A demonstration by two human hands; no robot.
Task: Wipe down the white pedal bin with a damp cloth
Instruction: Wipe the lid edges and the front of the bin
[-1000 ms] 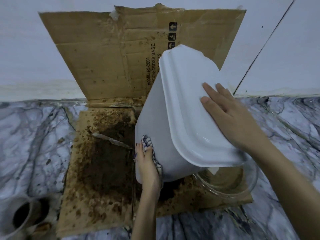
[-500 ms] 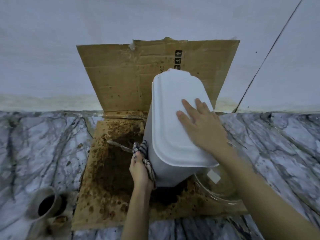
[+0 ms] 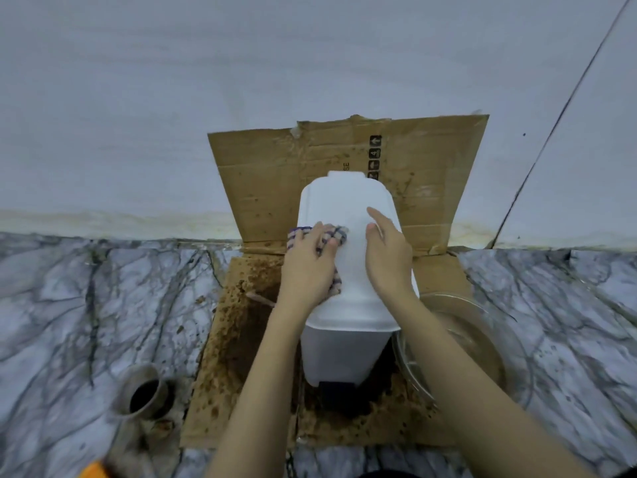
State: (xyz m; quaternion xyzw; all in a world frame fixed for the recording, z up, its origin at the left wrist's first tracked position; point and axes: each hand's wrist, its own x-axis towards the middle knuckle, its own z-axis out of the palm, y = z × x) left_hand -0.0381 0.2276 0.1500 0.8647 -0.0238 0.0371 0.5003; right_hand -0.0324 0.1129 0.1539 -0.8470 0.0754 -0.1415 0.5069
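**White plastic bin, light and smooth, steadied from the top**

White plastic makes the whole pedal bin (image 3: 344, 350), and from the head view, the only view given, it stands upright on a sheet of brown cardboard (image 3: 234, 339) that lies on the marble floor (image 3: 86, 305) and folds up against the wall (image 3: 241, 81). The cardboard is spotted with dark brown dirt around the bin. A dark pedal shows low at the front of the bin.

The left hand (image 3: 306, 267) lies flat with the checked cloth (image 3: 336, 236) pressed under its palm and fingers, on the left part of the lid (image 3: 348, 208); its grip is a flat press on the cloth more than a closed fist. The right hand (image 3: 387, 253) rests open on the right part of the lid and holds nothing; it only steadies the bin.

I judge the bin to be light and hollow, so a sideways push can make it slide or tip. The plastic is stiff but smooth, and it will be slippery when wet. The best hold seems to be a flat hand on the lid or a grip on its rim. The cloth is soft and follows the curved edges easily.

A clear glass bowl (image 3: 482, 339) stands just beside the bin on the right and looks fragile. A small dark cup (image 3: 143, 395) stands well apart on the left.
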